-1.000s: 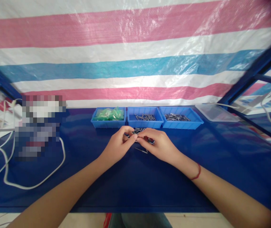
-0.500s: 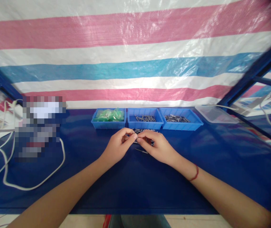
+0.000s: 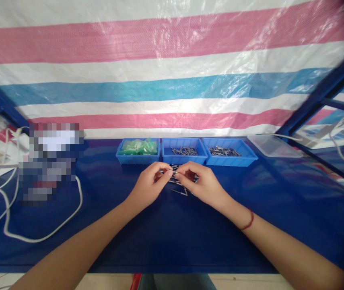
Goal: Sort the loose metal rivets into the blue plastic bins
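Observation:
Fingertips of my left hand [image 3: 151,181] and my right hand [image 3: 200,180] meet almost tip to tip over the table. Between them they pinch a thin silver blind rivet [image 3: 174,172], largely covered by the fingers. Under and behind the hands lies a loose pile of rivets [image 3: 175,166], partly hidden. One rivet [image 3: 179,192] lies apart at the near side of the pile. Just beyond stand a middle blue bin [image 3: 167,158] and a right blue bin [image 3: 232,160], each with many rivets inside.
A left blue bin [image 3: 138,160] holds green plastic packets [image 3: 138,146]. A clear plastic lid [image 3: 272,146] lies at the right rear. White cables [image 3: 42,240] loop over the table's left side, near a blurred-out area. A striped sheet [image 3: 172,88] hangs behind.
My right hand has drawn slightly away from my left, so more of the rivet shows between the fingertips. The bins and the loose rivet have stayed put.

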Available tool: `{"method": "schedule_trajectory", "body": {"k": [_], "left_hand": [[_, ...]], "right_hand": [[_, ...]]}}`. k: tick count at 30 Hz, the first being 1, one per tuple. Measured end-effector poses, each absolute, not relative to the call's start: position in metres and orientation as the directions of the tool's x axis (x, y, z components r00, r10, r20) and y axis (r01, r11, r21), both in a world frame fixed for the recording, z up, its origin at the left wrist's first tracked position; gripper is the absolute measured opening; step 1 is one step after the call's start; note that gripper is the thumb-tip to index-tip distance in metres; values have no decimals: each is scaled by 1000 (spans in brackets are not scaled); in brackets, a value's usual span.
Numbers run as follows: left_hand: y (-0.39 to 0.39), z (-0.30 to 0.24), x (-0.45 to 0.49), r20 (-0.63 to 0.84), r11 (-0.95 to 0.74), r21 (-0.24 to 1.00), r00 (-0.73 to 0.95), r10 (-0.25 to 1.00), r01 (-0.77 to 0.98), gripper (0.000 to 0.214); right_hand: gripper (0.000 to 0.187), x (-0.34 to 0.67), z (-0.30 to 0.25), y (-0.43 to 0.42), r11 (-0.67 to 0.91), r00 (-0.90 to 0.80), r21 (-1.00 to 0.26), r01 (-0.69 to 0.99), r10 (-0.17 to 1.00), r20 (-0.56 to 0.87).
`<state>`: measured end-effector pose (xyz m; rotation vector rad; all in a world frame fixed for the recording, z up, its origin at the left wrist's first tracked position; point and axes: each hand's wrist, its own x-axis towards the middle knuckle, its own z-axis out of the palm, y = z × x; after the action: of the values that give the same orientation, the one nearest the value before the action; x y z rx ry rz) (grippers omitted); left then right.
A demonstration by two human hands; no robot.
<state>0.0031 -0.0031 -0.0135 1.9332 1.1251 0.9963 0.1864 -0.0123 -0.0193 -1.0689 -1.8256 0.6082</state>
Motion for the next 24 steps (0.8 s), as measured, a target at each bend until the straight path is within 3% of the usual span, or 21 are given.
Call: {"method": "schedule_trajectory", "body": {"k": [9,14,20,24], "left_hand": [[1,-12,0,315,-497,728,413,855,473,20],[2,-9,-2,349,-541,618,418,839,571,20],[3,-7,-7,308,-639,464,565,766,613,19],[-1,-6,-6,253,-709,349,667,701,612,19]], "right_hand": [[19,188,-16,-14,530,-183,-758,381,847,500],[21,207,-3,-6,555,-126,-637,535,798,589],[24,268,9,17,252,222,-486,837,656,721],[25,297,1,29,48,259,-368,929,627,735]]}}
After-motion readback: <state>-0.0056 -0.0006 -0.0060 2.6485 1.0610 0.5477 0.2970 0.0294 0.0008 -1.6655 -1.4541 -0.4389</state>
